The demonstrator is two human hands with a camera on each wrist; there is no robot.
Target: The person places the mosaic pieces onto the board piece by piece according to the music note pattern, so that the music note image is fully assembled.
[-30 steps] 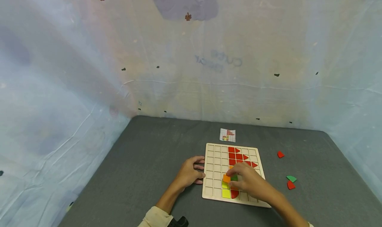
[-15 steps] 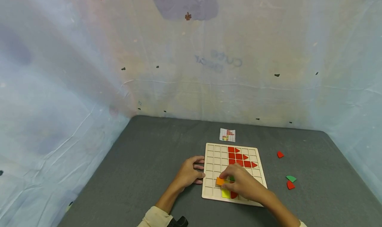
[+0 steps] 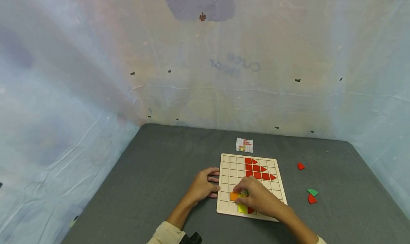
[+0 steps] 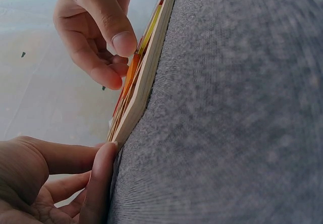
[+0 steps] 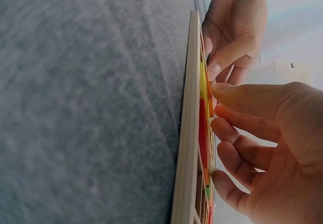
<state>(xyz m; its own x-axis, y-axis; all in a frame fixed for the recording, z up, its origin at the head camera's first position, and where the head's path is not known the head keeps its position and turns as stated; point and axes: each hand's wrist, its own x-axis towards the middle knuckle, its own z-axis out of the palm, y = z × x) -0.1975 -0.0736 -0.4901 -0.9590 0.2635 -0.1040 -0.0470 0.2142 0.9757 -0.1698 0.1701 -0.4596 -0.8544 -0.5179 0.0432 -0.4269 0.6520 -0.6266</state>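
Note:
My right hand (image 3: 256,197) pinches an orange square tile (image 3: 234,196) between thumb and index finger, low over the wooden grid board (image 3: 229,176). In the right wrist view, the orange tile (image 5: 210,100) lies close against the board's face, slightly over the yellow tile (image 5: 203,82). A yellow tile (image 3: 242,208) sits in the bottom row beside a red piece (image 3: 250,210). My left hand (image 3: 202,183) touches the board's left edge with its thumb and fingertips. In the left wrist view, those fingertips (image 4: 106,151) meet at the edge. Part of the pattern is hidden under my right hand.
Red squares and triangles (image 3: 257,168) form rows in the board's upper right. A printed pattern card (image 3: 244,145) lies beyond the board. To the right are loose red (image 3: 301,166) and green (image 3: 312,192) pieces, with another red piece (image 3: 312,199). A pale sheet (image 3: 224,105) backs the table.
My right hand has carried the orange tile left across the board, from over the yellow column to the column on its left. My left hand stays at the board's edge.

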